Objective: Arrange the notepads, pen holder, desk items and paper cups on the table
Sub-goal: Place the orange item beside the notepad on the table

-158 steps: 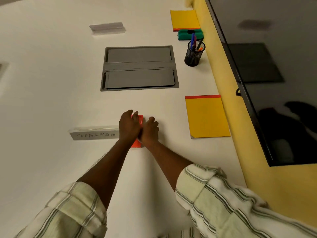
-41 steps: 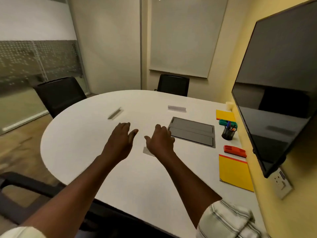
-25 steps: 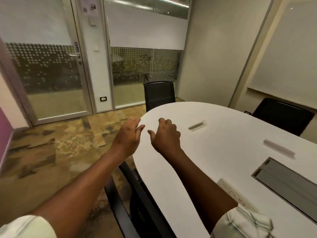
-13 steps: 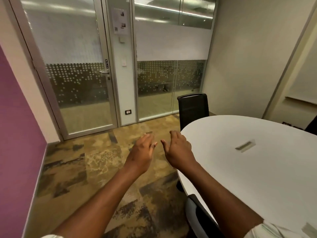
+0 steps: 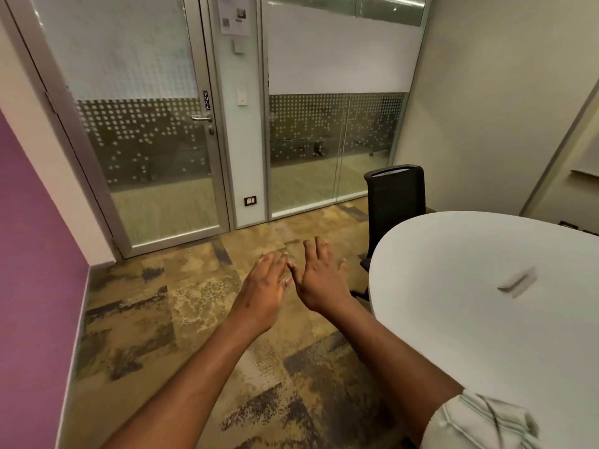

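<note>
Head view, left hand (image 5: pixel 263 288), right hand (image 5: pixel 319 280) empty, table (image 5: pixel 470 319) beside

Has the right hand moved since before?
Yes. The right hand was above the table; now it is left of its edge, over the floor.

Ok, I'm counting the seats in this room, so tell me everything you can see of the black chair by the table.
The black chair stands upright on the carpet at the rounded end of the white table, in front of the glass wall. Its tall back looks like dark mesh or fabric, with a paler strip along the top edge. The table edge hides the seat; dark parts, perhaps an armrest and base, show below. Nobody sits in it.
</note>
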